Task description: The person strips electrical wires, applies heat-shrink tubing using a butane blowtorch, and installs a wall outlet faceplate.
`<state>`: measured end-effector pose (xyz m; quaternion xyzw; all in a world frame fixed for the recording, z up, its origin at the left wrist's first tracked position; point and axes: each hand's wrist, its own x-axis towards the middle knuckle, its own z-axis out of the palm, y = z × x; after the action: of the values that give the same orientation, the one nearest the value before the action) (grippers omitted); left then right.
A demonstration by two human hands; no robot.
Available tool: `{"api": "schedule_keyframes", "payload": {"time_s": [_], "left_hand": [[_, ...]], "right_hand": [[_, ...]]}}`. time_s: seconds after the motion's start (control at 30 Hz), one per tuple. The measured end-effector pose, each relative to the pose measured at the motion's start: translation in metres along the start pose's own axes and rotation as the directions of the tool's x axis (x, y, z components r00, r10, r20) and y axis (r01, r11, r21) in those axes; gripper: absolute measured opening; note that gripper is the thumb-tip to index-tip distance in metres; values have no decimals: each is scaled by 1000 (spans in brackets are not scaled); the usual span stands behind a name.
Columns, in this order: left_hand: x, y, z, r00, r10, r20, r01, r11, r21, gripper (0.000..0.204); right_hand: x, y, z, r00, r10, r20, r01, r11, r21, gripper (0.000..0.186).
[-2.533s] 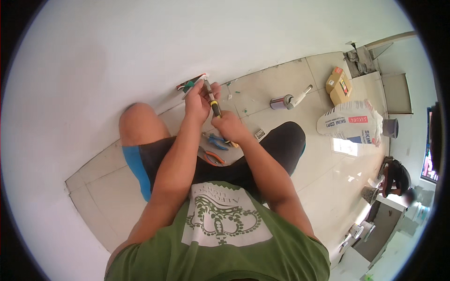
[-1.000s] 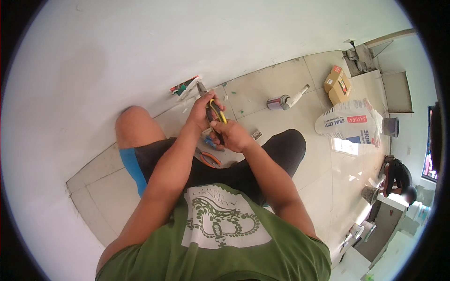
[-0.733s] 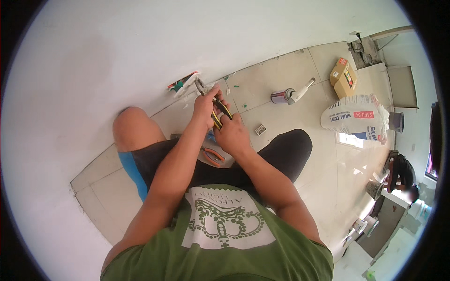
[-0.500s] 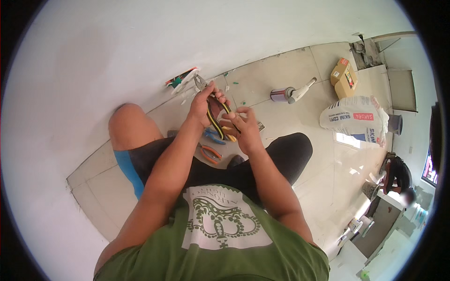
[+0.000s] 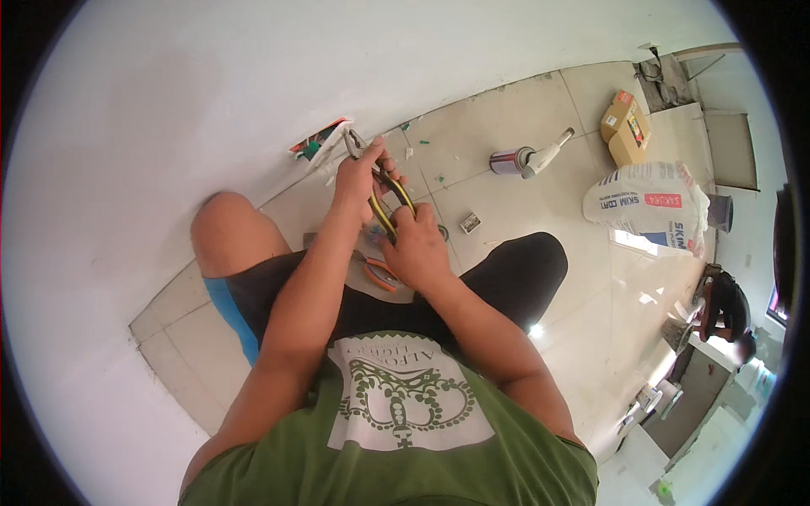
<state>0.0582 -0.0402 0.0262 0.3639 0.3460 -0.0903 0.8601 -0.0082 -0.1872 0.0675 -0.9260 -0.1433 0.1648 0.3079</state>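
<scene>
Both of my hands are on a pair of pliers (image 5: pixel 408 195) with black and yellow handles. My left hand (image 5: pixel 361 179) closes around them near the pivot, and my right hand (image 5: pixel 415 251) wraps the handle ends. The metal jaws point up toward an opening in the wall (image 5: pixel 316 142), where green and red pieces show beside a white rim. Whether the jaws grip anything is too small to tell. Below my hands, a second pair of pliers (image 5: pixel 380 274) with orange handles lies on the tiles, partly hidden by my arms.
A can (image 5: pixel 510 161) with a white nozzle piece stands on the tiled floor to the right. Beyond it are a cardboard box (image 5: pixel 626 131) and a white printed sack (image 5: pixel 645 202). A small box (image 5: pixel 470 223) lies near my right knee (image 5: pixel 540 257). Green scraps dot the floor along the wall.
My right hand has moved down and left and now wraps the plier handles, where its fingers were looser before. The plier jaws have shifted slightly up and left, closer to the wall opening.
</scene>
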Motion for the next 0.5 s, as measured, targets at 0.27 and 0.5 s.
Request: {"api": "schedule_keyframes", "payload": {"time_s": [0.27,0.5], "left_hand": [[16,-15,-23,915,64,399,113,908,-404,28],[4,-10,-9,982,17,186,-11,999,-37,27]], "right_hand": [[32,34,-15,688,-163,707,-725,-197,661,29],[22,8,-10,971,82,225,-116,983,141,30]]}}
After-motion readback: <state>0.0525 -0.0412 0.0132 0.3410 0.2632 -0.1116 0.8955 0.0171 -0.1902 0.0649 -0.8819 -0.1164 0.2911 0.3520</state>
